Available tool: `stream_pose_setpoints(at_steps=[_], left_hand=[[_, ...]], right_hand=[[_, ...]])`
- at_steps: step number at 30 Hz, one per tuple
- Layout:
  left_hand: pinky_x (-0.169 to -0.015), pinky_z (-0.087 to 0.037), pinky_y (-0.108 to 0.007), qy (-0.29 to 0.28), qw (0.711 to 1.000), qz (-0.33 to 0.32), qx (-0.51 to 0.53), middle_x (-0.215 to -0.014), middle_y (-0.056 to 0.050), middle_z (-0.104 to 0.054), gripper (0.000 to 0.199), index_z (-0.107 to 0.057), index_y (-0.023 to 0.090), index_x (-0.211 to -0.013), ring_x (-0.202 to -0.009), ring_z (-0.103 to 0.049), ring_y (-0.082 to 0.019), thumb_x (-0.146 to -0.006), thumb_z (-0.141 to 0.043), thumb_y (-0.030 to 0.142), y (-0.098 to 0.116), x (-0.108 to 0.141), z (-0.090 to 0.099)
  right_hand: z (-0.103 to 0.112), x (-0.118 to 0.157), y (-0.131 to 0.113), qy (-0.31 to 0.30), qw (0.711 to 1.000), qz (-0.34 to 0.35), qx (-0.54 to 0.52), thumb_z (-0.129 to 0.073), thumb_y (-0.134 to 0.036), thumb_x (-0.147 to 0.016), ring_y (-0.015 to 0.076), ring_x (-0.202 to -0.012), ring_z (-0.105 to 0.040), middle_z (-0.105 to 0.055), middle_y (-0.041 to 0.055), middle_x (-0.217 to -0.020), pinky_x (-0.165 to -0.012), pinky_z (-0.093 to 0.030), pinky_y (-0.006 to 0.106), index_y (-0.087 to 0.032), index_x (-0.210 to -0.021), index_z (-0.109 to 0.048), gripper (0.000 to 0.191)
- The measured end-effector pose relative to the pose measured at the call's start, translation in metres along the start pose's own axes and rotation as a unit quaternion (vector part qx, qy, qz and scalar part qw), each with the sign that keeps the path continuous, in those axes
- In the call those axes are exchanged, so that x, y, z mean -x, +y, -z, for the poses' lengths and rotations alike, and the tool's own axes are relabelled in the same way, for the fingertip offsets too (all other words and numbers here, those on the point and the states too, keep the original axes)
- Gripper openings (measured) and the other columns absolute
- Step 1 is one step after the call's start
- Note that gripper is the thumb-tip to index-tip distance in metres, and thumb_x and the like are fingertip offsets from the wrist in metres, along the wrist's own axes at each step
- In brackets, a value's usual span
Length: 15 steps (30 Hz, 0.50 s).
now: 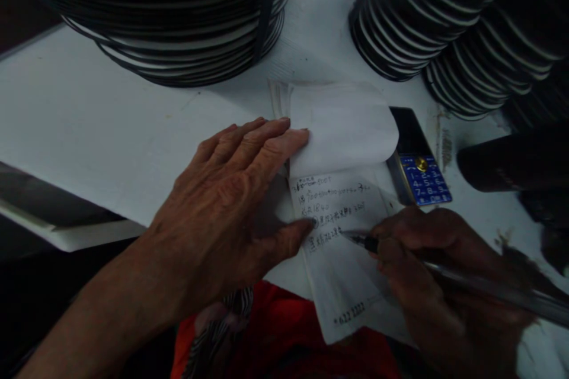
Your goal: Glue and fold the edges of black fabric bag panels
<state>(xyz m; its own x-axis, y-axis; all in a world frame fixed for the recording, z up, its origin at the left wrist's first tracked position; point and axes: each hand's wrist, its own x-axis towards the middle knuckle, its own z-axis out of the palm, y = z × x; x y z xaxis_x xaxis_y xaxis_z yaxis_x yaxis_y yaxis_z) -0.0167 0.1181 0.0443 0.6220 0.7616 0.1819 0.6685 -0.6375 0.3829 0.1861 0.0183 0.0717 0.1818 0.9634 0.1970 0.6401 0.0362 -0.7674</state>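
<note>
Head view: pen (489, 288) on a notepad (344, 160)

The notepad lies open on a white table (89, 112), handwriting (331, 207) on its lower page (342, 281). Over its left edge, the left hand (235, 195) rests flat, unclenched. At its right, the right hand (431, 290) grips the pen, tip by the handwriting. Dark stacks (413, 23) stand beyond the notepad, a phone (427, 180) just right of it.

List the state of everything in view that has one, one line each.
Notepad: open, sheet folded back, partly written.
Pen: uncapped, in right hand, tip at notepad.
Left hand: spread on notepad's left edge.
Phone: face up, screen dark.
Round dark items: stacked.
</note>
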Motion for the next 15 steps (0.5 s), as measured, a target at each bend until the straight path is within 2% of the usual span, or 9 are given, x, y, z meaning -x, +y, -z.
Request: stream_pose_setpoints(at_steps=[4,8,10,13,15], left_hand=[[-0.110,-0.028,-0.049,-0.004,1.000,0.003,0.003,-0.149,0.003,-0.027,0.079,-0.020,0.035,-0.141,-0.132,-0.032,-0.030,-0.076,-0.052,0.064,-0.0001,0.0011,0.0007],[-0.111,-0.027,-0.049,-0.006,1.000,0.005,0.011,-0.149,0.004,-0.027,0.078,-0.021,0.036,-0.141,-0.132,-0.031,-0.030,-0.075,-0.053,0.064,0.0013,0.0011,0.0014],[-0.110,-0.027,-0.050,-0.006,1.000,0.009,0.013,-0.148,0.002,-0.028,0.077,-0.021,0.035,-0.141,-0.132,-0.032,-0.031,-0.076,-0.052,0.064,0.0029,0.0007,0.0018],[-0.109,-0.028,-0.050,-0.008,1.000,0.021,0.005,-0.146,-0.001,-0.032,0.077,-0.024,0.032,-0.140,-0.131,-0.033,-0.031,-0.076,-0.050,0.065,0.0059,-0.0003,0.0027],[-0.108,-0.029,-0.050,-0.008,1.000,0.028,-0.004,-0.146,-0.003,-0.033,0.080,-0.026,0.030,-0.140,-0.130,-0.034,-0.031,-0.074,-0.049,0.067,0.0075,-0.0014,0.0034]], right_hand=[[-0.0003,0.0001,0.0006,0.009,0.999,0.015,0.038,-0.054,-0.022,-0.084,0.0132,-0.050,-0.054,-0.052,-0.0038,-0.056,-0.036,-0.034,0.023,-0.027,-0.080,-0.047,0.010],[-0.0022,0.0007,0.0002,0.001,1.000,0.013,0.011,-0.054,-0.018,-0.083,0.0094,-0.043,-0.046,-0.050,-0.0047,-0.057,-0.035,-0.033,0.022,-0.026,-0.080,-0.047,0.011],[-0.0021,0.0008,-0.0009,0.015,1.000,-0.002,-0.003,-0.053,-0.017,-0.082,0.0093,-0.046,-0.048,-0.053,-0.0039,-0.060,-0.037,-0.033,0.022,-0.026,-0.077,-0.047,0.011],[0.0008,-0.0010,-0.0029,0.052,0.995,-0.037,-0.073,-0.055,-0.019,-0.081,0.0119,-0.055,-0.056,-0.057,-0.0022,-0.065,-0.040,-0.037,0.022,-0.025,-0.073,-0.051,0.011],[0.0028,-0.0027,-0.0041,0.042,0.989,-0.046,-0.131,-0.057,-0.020,-0.080,0.0118,-0.051,-0.057,-0.061,-0.0019,-0.067,-0.040,-0.041,0.022,-0.025,-0.073,-0.054,0.009]])
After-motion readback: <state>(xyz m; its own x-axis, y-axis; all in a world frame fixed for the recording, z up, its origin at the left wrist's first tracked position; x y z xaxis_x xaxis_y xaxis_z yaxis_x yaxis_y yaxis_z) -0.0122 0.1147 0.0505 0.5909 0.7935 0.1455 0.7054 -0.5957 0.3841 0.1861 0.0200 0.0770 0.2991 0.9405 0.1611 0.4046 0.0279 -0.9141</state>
